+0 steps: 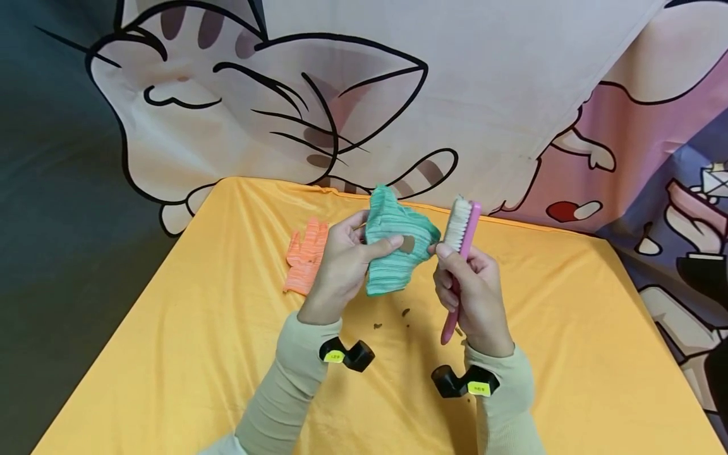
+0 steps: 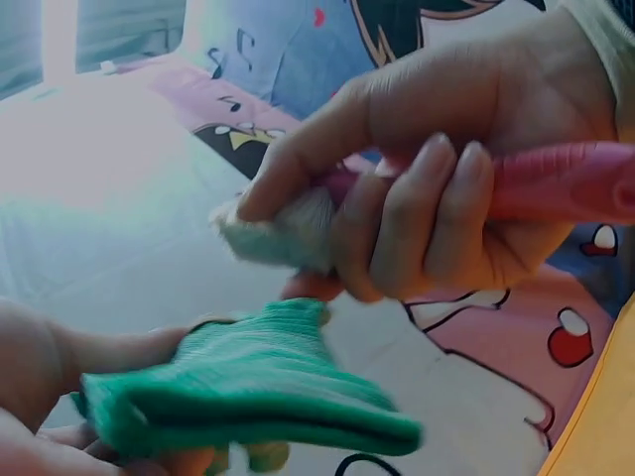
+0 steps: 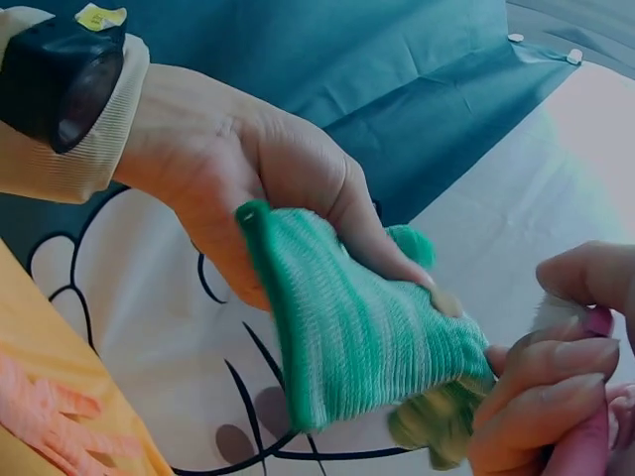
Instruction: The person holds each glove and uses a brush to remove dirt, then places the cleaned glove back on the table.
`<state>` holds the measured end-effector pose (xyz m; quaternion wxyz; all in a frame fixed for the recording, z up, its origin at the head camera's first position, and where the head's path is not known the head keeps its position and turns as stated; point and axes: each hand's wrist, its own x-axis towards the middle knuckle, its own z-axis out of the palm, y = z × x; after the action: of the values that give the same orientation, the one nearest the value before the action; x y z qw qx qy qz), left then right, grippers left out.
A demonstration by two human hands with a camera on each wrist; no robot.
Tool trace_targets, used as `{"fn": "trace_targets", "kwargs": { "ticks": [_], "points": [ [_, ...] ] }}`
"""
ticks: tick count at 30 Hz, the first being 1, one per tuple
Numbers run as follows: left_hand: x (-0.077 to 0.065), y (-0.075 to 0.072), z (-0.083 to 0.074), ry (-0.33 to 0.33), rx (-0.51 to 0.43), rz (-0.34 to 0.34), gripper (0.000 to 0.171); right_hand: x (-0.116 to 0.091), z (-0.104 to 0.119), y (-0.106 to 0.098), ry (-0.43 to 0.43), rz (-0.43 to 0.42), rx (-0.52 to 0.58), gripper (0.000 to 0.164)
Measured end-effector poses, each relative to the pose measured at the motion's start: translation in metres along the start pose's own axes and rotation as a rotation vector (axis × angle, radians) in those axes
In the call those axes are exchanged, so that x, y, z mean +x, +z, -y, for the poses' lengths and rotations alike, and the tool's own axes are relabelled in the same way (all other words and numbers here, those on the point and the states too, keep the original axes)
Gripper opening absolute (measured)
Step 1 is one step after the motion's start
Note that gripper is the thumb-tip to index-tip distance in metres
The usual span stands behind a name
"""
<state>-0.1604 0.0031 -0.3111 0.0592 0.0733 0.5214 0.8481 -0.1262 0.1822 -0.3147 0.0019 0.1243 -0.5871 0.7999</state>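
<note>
My left hand (image 1: 341, 268) holds a green striped knit glove (image 1: 392, 275) up above the table, its thumb pressed on the front beside a brown spot (image 1: 407, 244). In the right wrist view, the glove's cuff (image 3: 283, 327) faces the table side, and a blurred brownish-yellow part (image 3: 437, 421) hangs below. My right hand (image 1: 480, 294) grips a pink-handled brush (image 1: 469, 230) with its white bristles upward, facing the glove. One right fingertip reaches the glove's edge; whether it pinches the cloth I cannot tell. The bristles look apart from the glove.
An orange striped glove (image 1: 304, 268) lies flat on the yellow tablecloth (image 1: 188, 328), left of my left hand. Several small dark crumbs (image 1: 406, 312) are scattered on the cloth below the hands. Behind the table hangs a cartoon cat backdrop (image 1: 489, 82).
</note>
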Motion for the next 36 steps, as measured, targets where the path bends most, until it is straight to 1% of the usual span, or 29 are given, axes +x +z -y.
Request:
{"fn": "trace_targets", "kwargs": {
  "ticks": [1,3,6,9,13,20,22,24,28,30,32,36],
  "points": [
    [0.0,0.001,0.001,0.019,-0.015,-0.017,0.035,0.0,0.0,-0.001,0.015,-0.001,-0.011,0.02],
    [-0.001,0.003,0.002,0.032,-0.033,-0.046,0.029,0.0,0.0,-0.002,0.051,0.011,-0.025,0.02],
    [-0.002,0.004,0.003,0.031,-0.031,-0.073,0.024,0.001,0.0,-0.004,0.097,0.03,-0.038,0.018],
    [-0.002,0.005,0.004,0.031,-0.007,-0.081,0.022,0.001,0.0,-0.006,0.109,0.038,-0.03,0.017],
    [-0.004,0.004,0.005,0.028,0.027,-0.068,0.017,0.0,0.001,-0.006,0.118,0.048,-0.027,0.019],
    [-0.006,0.005,0.004,0.01,0.04,-0.002,0.011,-0.001,0.002,-0.004,0.142,0.091,-0.026,0.02],
    [-0.005,0.005,0.004,0.01,0.062,0.0,0.011,-0.001,0.002,-0.003,0.143,0.098,-0.028,0.02],
    [-0.005,0.005,0.004,0.013,0.089,-0.011,0.013,-0.002,0.002,-0.003,0.139,0.098,-0.04,0.019],
    [-0.004,0.006,0.005,0.023,0.155,-0.06,0.016,-0.003,0.002,-0.002,0.119,0.085,-0.139,0.02],
    [-0.003,0.006,0.006,0.026,0.17,-0.071,0.017,-0.002,0.001,0.0,0.119,0.084,-0.193,0.02],
    [-0.004,0.007,0.007,0.035,0.175,-0.062,0.017,-0.002,0.001,0.002,0.124,0.087,-0.239,0.021],
    [-0.006,0.01,0.005,0.04,0.163,-0.006,0.018,-0.002,0.0,0.004,0.126,0.092,-0.281,0.021]
  ]
}}
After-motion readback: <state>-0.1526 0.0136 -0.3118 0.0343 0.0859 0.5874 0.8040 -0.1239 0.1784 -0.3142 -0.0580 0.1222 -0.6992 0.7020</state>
